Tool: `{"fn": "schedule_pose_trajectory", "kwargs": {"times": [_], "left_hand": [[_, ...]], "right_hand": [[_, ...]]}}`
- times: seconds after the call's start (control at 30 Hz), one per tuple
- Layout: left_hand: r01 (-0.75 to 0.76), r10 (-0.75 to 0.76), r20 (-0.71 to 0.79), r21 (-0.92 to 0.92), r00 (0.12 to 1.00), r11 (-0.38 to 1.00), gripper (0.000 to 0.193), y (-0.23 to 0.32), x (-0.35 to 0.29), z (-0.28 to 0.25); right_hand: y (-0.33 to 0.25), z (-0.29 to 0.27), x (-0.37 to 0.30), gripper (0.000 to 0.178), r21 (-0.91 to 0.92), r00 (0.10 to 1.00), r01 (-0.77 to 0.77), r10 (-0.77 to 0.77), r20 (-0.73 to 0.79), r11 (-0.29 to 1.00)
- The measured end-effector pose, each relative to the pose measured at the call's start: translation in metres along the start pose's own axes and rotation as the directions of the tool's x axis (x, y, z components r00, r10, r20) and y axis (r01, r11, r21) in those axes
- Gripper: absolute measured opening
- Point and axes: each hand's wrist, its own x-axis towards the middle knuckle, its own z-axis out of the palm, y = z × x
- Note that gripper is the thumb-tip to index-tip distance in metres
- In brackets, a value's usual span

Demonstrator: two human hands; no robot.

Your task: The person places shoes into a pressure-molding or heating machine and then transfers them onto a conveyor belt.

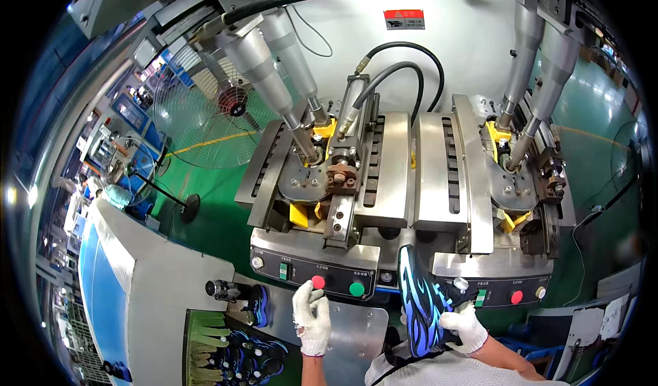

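Observation:
My left hand (312, 321), in a white knit glove, is raised before the left control panel (269, 249). Its fingertips are at the red button (318, 282); whether they press it I cannot tell. Nothing shows in that hand, and its fingers are partly bent and apart. To the right, my gloved right hand (465, 326) grips the side of a shoe upper (421, 304), black with blue and purple wavy stripes. The upper stands lengthwise in front of the machine, one end toward me. A green button (357, 289) lies right of the red one.
Two metal pressing stations (308, 180) (510, 187) stand ahead, with slanted cylinders and hoses. A second panel (534, 276) has another red button. At lower left, a bin (199, 358) holds several shoe pieces; a striped shoe (258, 306) sits nearby. A caged fan (205, 105) stands behind.

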Motion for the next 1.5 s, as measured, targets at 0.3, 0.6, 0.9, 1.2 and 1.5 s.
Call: {"fn": "schedule_pose_trajectory", "kwargs": {"times": [0.3,0.6,0.9,1.2,1.5], "left_hand": [[0.003,-0.010,0.095,0.077,0.995,0.997,0.050,0.022,-0.004,0.000],[0.128,-0.135,0.117,0.064,0.984,0.990,0.052,0.001,-0.019,-0.015],[0.107,-0.106,0.134,0.001,0.985,0.994,0.057,-0.016,-0.023,-0.014],[0.068,-0.041,0.151,-0.179,0.988,0.981,0.061,0.025,0.026,-0.005],[0.009,0.024,0.191,-0.170,0.981,0.985,0.067,0.049,0.140,0.029]], "right_hand": [[0.011,-0.024,0.019,0.039,-0.788,0.754,0.596,-0.444,0.483,0.155],[0.014,0.027,0.009,0.045,-0.230,0.973,-0.058,0.004,-0.230,0.972],[0.017,0.048,0.011,0.038,-0.006,0.950,-0.050,0.046,-0.308,0.999],[0.057,-0.023,0.027,0.043,-0.653,0.903,0.216,-0.403,-0.150,0.726],[0.028,0.017,0.021,0.023,-0.848,0.818,0.370,-0.567,0.103,0.379]]}}
